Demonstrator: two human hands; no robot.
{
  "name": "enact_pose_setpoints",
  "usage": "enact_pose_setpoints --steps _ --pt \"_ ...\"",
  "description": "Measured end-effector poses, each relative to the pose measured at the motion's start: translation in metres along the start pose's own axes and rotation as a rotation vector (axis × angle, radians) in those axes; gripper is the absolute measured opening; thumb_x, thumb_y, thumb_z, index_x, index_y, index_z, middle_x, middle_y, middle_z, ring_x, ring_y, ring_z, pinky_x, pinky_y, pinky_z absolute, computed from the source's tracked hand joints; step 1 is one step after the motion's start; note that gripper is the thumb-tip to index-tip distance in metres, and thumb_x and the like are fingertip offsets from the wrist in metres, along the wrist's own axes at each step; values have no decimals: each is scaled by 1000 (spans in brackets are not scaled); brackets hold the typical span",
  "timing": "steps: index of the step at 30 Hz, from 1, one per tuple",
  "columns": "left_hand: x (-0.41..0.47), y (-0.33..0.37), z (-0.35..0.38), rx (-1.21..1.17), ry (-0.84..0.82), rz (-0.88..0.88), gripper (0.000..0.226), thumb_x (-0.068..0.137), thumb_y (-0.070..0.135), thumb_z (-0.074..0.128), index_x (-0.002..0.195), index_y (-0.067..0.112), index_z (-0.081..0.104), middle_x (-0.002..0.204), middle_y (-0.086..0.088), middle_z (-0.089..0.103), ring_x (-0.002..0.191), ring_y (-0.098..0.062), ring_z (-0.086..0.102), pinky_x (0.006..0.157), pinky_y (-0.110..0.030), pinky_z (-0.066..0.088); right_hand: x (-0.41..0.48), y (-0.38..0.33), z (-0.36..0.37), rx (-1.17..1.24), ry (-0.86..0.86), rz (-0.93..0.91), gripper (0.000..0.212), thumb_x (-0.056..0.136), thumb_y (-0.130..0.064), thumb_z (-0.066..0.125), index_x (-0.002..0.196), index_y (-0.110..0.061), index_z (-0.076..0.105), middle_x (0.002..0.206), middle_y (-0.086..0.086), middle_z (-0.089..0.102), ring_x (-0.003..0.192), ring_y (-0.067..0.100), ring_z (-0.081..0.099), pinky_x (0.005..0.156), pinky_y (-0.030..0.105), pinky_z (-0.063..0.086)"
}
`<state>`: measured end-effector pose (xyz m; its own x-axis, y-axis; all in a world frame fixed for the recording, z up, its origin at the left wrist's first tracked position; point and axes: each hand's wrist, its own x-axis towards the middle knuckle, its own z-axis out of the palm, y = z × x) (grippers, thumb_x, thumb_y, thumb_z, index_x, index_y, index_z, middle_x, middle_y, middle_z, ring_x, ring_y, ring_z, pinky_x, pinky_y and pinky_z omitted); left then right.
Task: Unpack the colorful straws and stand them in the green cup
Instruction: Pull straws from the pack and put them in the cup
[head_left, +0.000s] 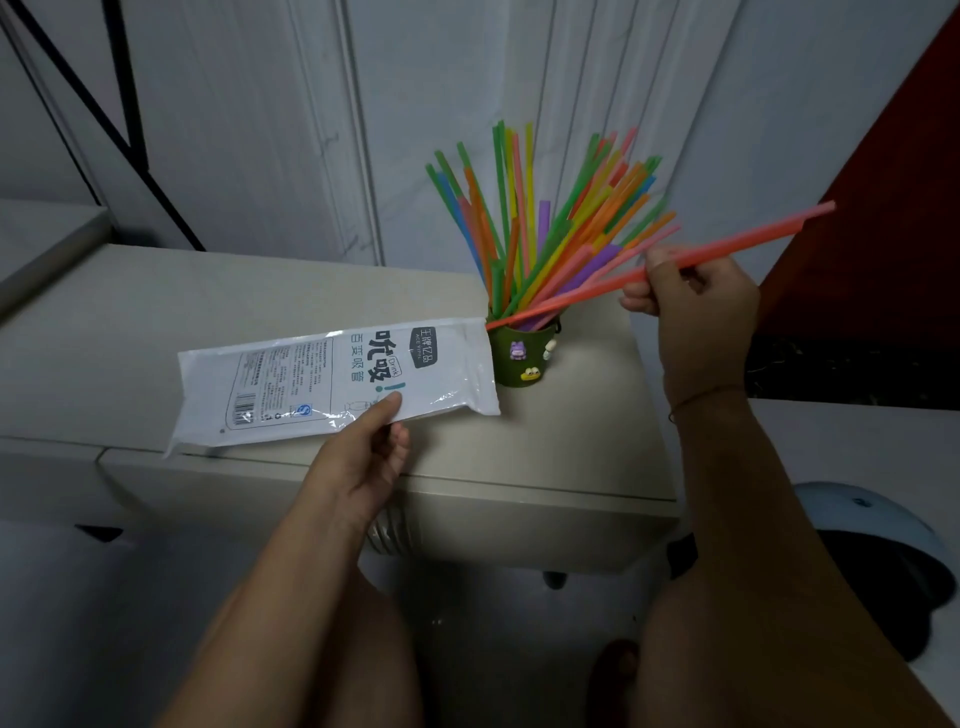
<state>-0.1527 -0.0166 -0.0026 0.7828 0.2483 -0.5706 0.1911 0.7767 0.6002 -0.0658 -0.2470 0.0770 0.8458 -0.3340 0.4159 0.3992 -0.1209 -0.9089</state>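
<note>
On cabinet (156, 322): left grip (363, 457) pinches packet (332, 379); right grip (696, 301) pinches straw (753, 236) beside cup (519, 358).

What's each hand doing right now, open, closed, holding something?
Left hand: closed on the plastic straw bag, thumb on top.
Right hand: closed on a red straw, its lower end at the green cup.

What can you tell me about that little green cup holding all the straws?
The small dark green cup stands upright on the pale cabinet top, near its right end. Little cartoon charms dot its side: one purple, one white, one yellow-eyed. A fanned bundle of colourful plastic straws fills it. The flat plastic straw packet overlaps its left edge.
</note>
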Motion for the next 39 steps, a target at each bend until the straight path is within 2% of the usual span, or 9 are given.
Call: enact_pose_setpoints --steps 7,10,16,23,27,31,33,35,39 --pt "2 2 -3 -16 2 -1 16 86 2 63 80 17 62 57 8 66 54 -2 55 44 -10 47 13 -6 -13 -9 63 -57 11 90 -10 57 91 0 61 49 -8 62 50 8 63 57 22 56" --pt "3 1 -3 -20 -3 -13 16 87 2 62 80 16 61 54 8 65 46 -1 54 44 -9 47 16 -8 -16 -19 70 -74 12 89 -10 57 91 1 61 52 -7 60 50 8 63 56 22 56" --pt "2 1 -2 -26 3 -19 16 86 1 63 79 15 62 54 7 65 48 -1 53 44 -10 47 13 4 6 -166 -151 -36 9 90 -10 57 90 -2 61 64 4 61 50 3 62 58 21 56" --pt "2 2 -2 -33 8 -23 15 85 1 63 80 15 62 57 5 66 63 -5 52 43 -11 48 5 28 38 -295 -272 33 13 88 -14 59 86 -1 64 58 0 57 44 0 56 53 16 51" --pt "1 2 -2 -21 8 -41 15 84 2 65 81 16 63 59 5 67 59 -4 54 43 -11 48 4 37 44 -408 -329 41 17 87 -17 61 73 -8 60 55 -1 52 46 3 52 54 15 45" --pt "2 2 -3 -30 8 -46 15 84 2 65 79 16 63 59 5 67 63 -5 53 42 -11 47 -1 39 40 -235 -349 147 15 85 -12 64 71 -13 58 55 4 56 43 4 54 51 21 51" --pt "2 3 -3 -25 5 -46 15 84 2 64 79 16 63 60 5 66 62 -5 52 42 -11 47 -4 37 36 -147 -330 179 5 84 -11 65 85 -9 60 59 7 57 44 4 54 48 18 51" --pt "1 2 -3 -15 2 -47 15 84 2 65 79 16 63 60 5 66 59 -4 53 42 -11 47 -6 38 31 -142 -308 166 11 85 -13 65 93 -8 61 63 9 59 48 9 56 49 19 50" --pt "-2 0 0 -7 -8 -50 15 84 2 65 80 16 64 60 5 67 54 -3 55 43 -12 47 -6 42 30 -140 -300 142 6 89 -8 57 88 -10 63 62 7 60 49 12 56 51 22 49"
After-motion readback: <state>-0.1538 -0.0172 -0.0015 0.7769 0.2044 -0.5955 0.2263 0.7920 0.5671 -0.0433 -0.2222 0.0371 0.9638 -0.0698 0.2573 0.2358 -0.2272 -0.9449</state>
